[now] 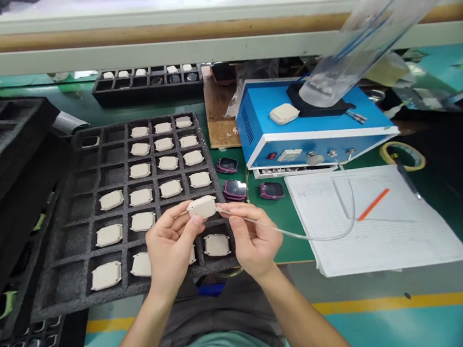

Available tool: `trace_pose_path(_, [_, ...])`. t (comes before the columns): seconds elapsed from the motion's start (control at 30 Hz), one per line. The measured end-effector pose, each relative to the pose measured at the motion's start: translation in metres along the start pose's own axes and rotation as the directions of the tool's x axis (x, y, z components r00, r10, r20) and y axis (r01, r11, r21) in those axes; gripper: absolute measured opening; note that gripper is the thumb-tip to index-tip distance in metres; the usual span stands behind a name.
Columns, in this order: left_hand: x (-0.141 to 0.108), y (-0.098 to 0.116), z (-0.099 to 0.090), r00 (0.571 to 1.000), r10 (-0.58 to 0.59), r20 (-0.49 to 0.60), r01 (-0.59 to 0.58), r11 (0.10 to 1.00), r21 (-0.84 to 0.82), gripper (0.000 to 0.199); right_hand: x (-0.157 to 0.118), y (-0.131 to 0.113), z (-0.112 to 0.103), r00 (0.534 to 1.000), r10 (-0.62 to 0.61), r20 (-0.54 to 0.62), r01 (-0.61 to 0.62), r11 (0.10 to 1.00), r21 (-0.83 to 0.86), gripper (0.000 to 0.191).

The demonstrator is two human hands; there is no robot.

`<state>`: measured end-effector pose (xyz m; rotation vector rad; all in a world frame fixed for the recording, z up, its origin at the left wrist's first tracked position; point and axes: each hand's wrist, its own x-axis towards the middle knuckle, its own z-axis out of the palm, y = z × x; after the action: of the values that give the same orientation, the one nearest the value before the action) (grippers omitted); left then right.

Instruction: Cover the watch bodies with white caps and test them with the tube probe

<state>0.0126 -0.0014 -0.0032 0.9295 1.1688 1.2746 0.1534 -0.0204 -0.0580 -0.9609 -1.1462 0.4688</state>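
Between thumb and fingers, my left hand (172, 244) holds a cream watch-shaped case (202, 207) above the lower right of a black foam tray (67, 253). My right hand (257, 237) pinches the end of a thin clear tube (303, 237), whose tip is at the right edge of the case. The tube runs in a loop to the front of a blue machine (317, 127). Many similar cream cases sit in the tray's compartments, with some compartments at its left side bare. Another cream case (284, 114) lies on top of the machine.
Purple-framed watches (271, 190) lie right of the tray. Papers (369, 247) with an orange strip (374, 204), a pen (407, 178) and a tape roll (402, 156) are farther right. Stacked black trays (11, 140) stand left. A shelf edge (162, 50) spans the back.
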Motion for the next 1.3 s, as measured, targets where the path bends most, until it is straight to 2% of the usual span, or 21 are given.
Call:
trace_pose_path(0.53, [-0.0017, -0.0013, 0.0005, 0.999, 0.030, -0.027, -0.028, 0.997, 0.068, 0.042, -0.0006, 0.0002, -0.0004, 1.000, 0.018, -0.014, -0.018, 1.000, -0.007, 0.014])
trace_pose_path(1.3, [-0.0021, 0.0001, -0.0008, 0.996, 0.093, 0.003, -0.093, 0.990, 0.106, 0.036, 0.0014, -0.0006, 0.0005, 1.000, 0.011, -0.006, -0.011, 1.000, -0.004, 0.014])
